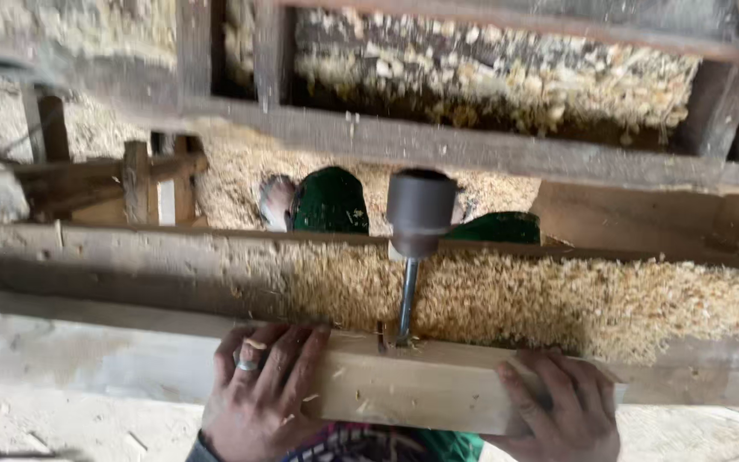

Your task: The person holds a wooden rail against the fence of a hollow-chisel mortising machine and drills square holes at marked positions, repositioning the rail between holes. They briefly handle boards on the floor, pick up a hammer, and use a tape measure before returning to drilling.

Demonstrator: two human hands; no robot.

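My left hand (258, 393), a ring on one finger, grips the left end of a pale wooden block (416, 389). My right hand (562, 406) grips its right end. The block lies across the near edge of a worn wooden bench. A steel drill bit (406, 299) hangs down from a grey cylindrical chuck (421, 210), and its tip meets the top face of the block near a small dark slot. Loose chips lie on the block and on my left hand.
Thick wood shavings (558, 299) cover the bench behind the block. Weathered timber frame rails (438, 141) cross above, with more shavings behind them. Green shapes (329, 204) and a foot show through a gap. Small wooden posts (134, 180) stand at left.
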